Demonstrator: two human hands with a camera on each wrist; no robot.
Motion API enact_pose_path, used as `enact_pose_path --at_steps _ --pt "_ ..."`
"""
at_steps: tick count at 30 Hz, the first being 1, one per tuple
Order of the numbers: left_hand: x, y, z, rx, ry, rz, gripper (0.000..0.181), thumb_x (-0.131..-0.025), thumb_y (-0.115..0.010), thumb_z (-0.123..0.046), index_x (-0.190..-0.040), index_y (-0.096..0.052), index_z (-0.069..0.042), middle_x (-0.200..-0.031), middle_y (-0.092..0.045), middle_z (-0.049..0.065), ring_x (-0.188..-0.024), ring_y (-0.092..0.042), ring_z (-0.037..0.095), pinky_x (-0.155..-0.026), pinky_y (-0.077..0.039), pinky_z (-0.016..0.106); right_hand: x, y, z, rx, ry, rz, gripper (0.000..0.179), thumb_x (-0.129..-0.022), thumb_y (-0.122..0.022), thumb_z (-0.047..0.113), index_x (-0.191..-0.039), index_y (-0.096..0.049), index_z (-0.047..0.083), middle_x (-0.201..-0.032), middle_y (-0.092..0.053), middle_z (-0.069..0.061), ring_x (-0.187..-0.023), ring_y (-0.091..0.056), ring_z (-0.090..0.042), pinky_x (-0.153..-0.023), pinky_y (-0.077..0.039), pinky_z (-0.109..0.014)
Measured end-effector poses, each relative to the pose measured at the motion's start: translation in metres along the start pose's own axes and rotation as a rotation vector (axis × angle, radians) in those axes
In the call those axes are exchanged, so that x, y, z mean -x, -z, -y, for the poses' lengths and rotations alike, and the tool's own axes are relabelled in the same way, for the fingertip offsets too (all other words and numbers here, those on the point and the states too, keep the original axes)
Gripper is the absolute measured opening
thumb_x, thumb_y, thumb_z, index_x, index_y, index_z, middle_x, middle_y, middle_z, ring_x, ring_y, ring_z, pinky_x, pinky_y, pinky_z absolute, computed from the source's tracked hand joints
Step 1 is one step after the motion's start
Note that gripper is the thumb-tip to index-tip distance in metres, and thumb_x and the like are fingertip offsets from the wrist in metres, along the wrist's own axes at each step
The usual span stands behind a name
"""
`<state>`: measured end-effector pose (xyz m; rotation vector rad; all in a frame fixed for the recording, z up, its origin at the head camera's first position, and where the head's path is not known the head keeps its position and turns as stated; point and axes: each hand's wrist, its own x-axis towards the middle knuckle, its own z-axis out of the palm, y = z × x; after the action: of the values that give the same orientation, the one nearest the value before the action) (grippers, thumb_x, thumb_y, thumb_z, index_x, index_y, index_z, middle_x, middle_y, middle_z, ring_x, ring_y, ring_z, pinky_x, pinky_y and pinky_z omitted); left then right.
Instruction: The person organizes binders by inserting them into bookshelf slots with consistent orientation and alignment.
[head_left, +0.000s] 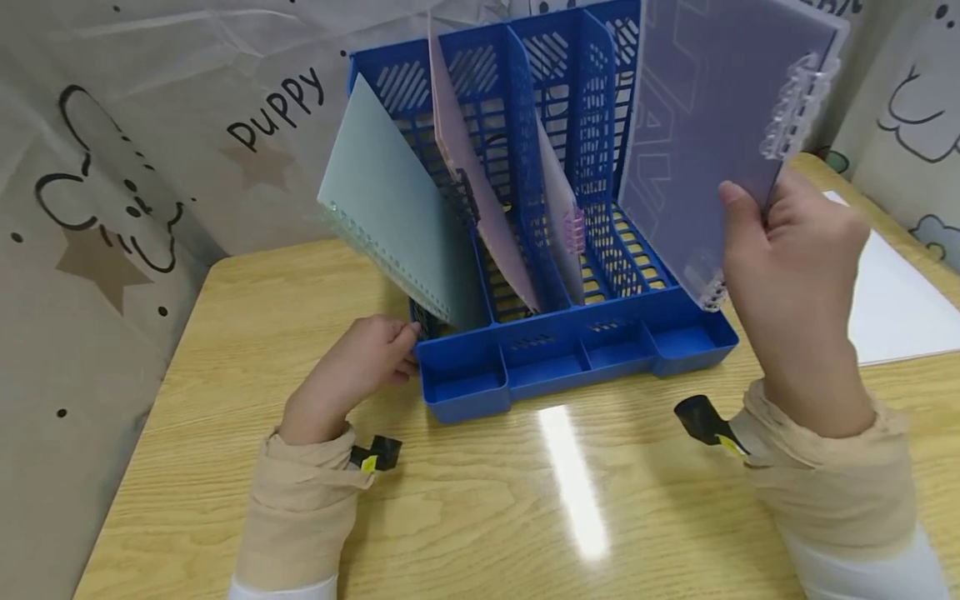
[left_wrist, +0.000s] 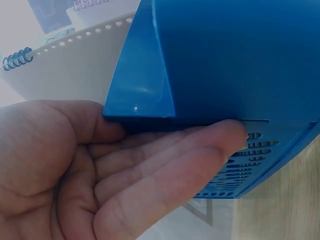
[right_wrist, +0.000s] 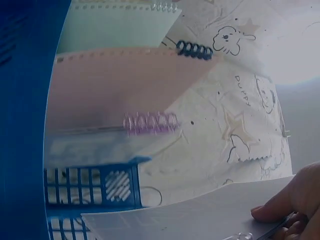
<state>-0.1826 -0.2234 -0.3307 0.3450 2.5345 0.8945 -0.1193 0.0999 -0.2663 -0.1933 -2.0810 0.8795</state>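
Observation:
A blue plastic file organizer [head_left: 547, 350] with upright dividers stands on the table. My right hand [head_left: 802, 258] grips a purple spiral notebook [head_left: 697, 125] by its bound edge, thumb on the cover; its lower end is at the organizer's rightmost slot. At the organizer's front left corner, my left hand [head_left: 360, 358] holds the side wall, thumb at the edge and fingers along the outside in the left wrist view. A pale green notebook [head_left: 397, 200], a pink notebook [head_left: 480, 183] and a thin notebook with purple rings [head_left: 558, 208] stand in the other slots, leaning.
White sheets [head_left: 900, 292] lie on the table to the right of the organizer. Small open trays [head_left: 465, 387] run along the organizer's front. A printed cloth [head_left: 187, 100] hangs behind the wooden table [head_left: 450, 517].

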Motion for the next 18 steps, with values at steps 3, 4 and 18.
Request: enact_pose_path --at_steps 3,4,18 --pt "-0.001 -0.002 0.0 0.001 0.003 -0.003 0.042 -0.104 -0.032 -0.02 -0.109 -0.062 0.009 -0.112 -0.063 0.026 -0.09 -0.069 0.031 -0.076 -0.058 0.036 0.003 -0.009 0.008 -0.032 -0.01 0.025 0.022 -0.094 -0.058 0.018 -0.102 -0.073 0.003 -0.094 -0.072 -0.012 -0.074 -0.053 0.021 -0.053 -0.034 -0.005" --pt "-0.002 -0.002 0.0 0.0 0.003 -0.004 0.042 -0.104 -0.032 -0.02 -0.11 -0.062 0.009 -0.112 -0.063 0.026 -0.089 -0.069 0.031 -0.076 -0.058 0.036 0.004 -0.012 0.01 -0.042 -0.007 0.033 0.023 -0.094 -0.058 0.019 -0.103 -0.072 0.003 -0.095 -0.072 -0.012 -0.075 -0.052 0.022 -0.052 -0.034 -0.005" --pt "-0.001 0.0 0.002 -0.01 -0.007 -0.017 0.042 -0.104 -0.032 -0.02 -0.099 -0.064 0.008 -0.11 -0.065 0.024 -0.087 -0.069 0.028 -0.074 -0.058 0.035 0.012 -0.06 0.006 -0.129 0.197 0.039 0.03 -0.094 -0.056 0.008 -0.069 -0.053 -0.008 -0.05 -0.048 -0.012 -0.044 -0.032 -0.003 -0.041 -0.017 -0.015"
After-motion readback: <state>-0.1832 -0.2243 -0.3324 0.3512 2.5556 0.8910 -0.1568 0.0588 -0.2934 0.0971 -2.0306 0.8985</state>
